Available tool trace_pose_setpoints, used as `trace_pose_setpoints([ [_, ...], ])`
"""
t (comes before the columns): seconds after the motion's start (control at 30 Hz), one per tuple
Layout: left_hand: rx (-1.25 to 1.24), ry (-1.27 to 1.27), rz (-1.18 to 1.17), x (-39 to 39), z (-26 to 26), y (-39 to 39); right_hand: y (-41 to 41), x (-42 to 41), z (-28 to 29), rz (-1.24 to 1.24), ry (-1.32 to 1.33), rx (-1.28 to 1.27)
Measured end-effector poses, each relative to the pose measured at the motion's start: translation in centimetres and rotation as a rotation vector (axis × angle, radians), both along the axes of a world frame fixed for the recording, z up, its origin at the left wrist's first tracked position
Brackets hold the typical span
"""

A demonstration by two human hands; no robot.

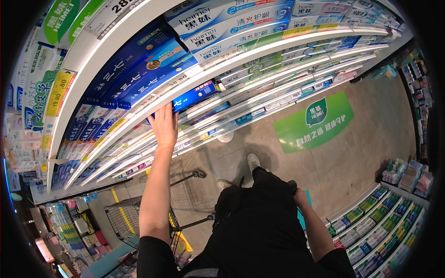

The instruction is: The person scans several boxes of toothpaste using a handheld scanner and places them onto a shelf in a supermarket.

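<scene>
My left hand (pixel 164 125) reaches up to a shelf just under the white shelf edge, its back towards me and its fingertips hidden at the blue boxes. A blue toothpaste box (pixel 196 94) lies right beside its fingers; whether the fingers hold a box cannot be made out. On the shelf above stand stacked dark blue toothpaste boxes (pixel 127 78) and white-and-blue Heimei boxes (pixel 208 24). Down at my right side is my right hand (pixel 300 197), close to a dark rounded object (pixel 292 186) by my hip; its fingers are partly hidden. A teal strip shows behind that hand.
A wire shopping cart (pixel 121 215) stands at lower left. Curved shelf edges (pixel 194 81) run across the upper left. More stocked shelves (pixel 373 222) are at lower right. A green floor sticker (pixel 314 121) lies on the grey floor beyond my shoes (pixel 253 161).
</scene>
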State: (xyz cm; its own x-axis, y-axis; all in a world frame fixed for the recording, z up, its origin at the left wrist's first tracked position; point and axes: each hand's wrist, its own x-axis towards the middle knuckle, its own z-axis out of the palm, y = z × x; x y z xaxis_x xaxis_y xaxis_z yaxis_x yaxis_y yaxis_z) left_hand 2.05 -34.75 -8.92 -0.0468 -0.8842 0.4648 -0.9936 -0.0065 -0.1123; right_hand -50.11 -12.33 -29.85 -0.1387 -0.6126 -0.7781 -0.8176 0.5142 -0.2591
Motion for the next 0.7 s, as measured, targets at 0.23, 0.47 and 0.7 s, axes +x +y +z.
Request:
trace_pose_setpoints([
  [0.23,0.026,0.021,0.021,0.8,-0.6,-0.8,0.1,0.0,0.3,-0.018,0.004,-0.003],
  [0.47,0.040,0.067,0.024,1.3,-0.1,-1.8,1.3,-1.2,-1.5,-0.067,-0.011,0.002],
  [0.7,0.085,0.104,-0.016,2.1,0.3,-1.5,0.6,-0.4,-0.3,0.002,0.002,-0.005],
])
